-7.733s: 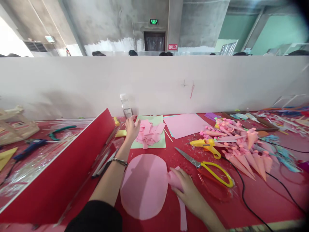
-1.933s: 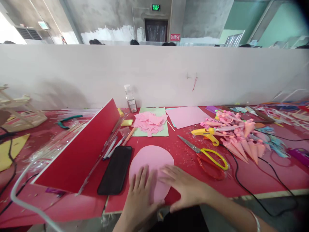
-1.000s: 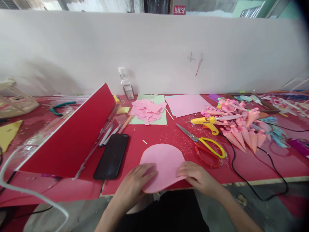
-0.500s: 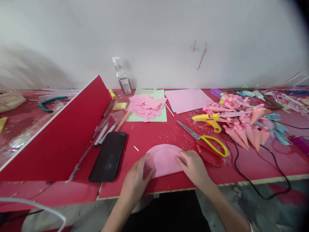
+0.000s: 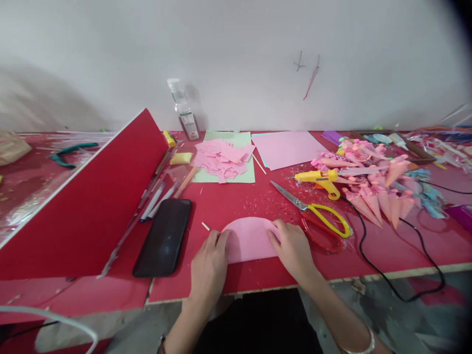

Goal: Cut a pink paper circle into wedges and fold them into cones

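A half-round piece of pink paper [image 5: 252,239], apparently folded, lies on the red tabletop with its curved edge facing the wall. My left hand [image 5: 211,258] pinches its left end between thumb and fingers. At the right end, my right hand [image 5: 292,248] grips the paper the same way. To the right of that hand rest scissors [image 5: 308,209] with one yellow and one red handle. A short white stick [image 5: 205,226] lies just beyond my left hand.
A black phone [image 5: 162,238] and a standing red board [image 5: 96,201] are at left. Behind are pink paper scraps [image 5: 223,158], pink sheets [image 5: 285,149] and a bottle [image 5: 187,118]. At right lie a yellow glue gun [image 5: 319,181], its black cord and pink paper cones [image 5: 379,199].
My left hand has shifted its hold upward to the paper's left corner, with its fingers now closer together. The right hand stays at the right end. The view has tilted slightly.
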Available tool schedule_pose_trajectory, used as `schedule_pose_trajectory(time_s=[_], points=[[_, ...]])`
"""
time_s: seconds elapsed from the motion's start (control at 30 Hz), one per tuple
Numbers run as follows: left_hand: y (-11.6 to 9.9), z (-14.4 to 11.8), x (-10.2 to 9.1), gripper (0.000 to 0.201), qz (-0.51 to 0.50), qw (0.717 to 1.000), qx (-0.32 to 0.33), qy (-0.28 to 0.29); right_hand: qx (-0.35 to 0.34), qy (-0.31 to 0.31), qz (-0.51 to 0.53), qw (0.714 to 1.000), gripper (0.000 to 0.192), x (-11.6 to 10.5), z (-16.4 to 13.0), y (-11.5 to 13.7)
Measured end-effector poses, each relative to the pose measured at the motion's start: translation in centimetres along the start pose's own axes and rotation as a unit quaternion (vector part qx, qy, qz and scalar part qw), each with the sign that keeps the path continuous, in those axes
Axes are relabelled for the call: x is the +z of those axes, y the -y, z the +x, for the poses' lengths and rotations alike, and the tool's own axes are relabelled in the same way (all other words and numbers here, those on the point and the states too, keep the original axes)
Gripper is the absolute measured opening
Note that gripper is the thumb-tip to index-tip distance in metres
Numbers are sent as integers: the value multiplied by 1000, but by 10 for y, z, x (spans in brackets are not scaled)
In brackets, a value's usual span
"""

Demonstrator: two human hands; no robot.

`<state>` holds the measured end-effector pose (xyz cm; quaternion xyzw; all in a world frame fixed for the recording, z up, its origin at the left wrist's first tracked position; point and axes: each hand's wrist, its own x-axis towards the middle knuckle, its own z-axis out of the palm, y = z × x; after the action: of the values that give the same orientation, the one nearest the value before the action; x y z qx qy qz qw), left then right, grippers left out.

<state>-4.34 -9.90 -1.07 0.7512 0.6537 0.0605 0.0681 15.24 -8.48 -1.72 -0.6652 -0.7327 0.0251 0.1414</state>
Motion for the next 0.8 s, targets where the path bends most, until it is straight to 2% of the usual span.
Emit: schedule_pose_trajectory(time_s=[0.2, 0.3, 0.43, 0.57, 0.7, 0.8], points=[[5, 4, -6, 31, -11, 1000, -4, 11, 11, 8, 6, 1000, 16, -4, -4, -1], [7, 3, -7, 33, -3, 1000, 16, -21, 8, 2, 4, 1000, 16, -3, -5, 0], [2, 0, -4, 34, 46, 989, 106, -91, 8, -8, -20, 1000, 14, -2, -5, 4], [-17, -6, 3, 38, 57, 964, 247, -80, 5, -2, -45, 999, 14, -4, -4, 7], [-34, -13, 8, 51, 58, 960, 270, -51, 6, 1, -61, 998, 15, -6, -2, 9], [-37, -16, 9, 61, 49, 958, 279, -36, -1, 3, -72, 997, 15, -6, 0, 9]])
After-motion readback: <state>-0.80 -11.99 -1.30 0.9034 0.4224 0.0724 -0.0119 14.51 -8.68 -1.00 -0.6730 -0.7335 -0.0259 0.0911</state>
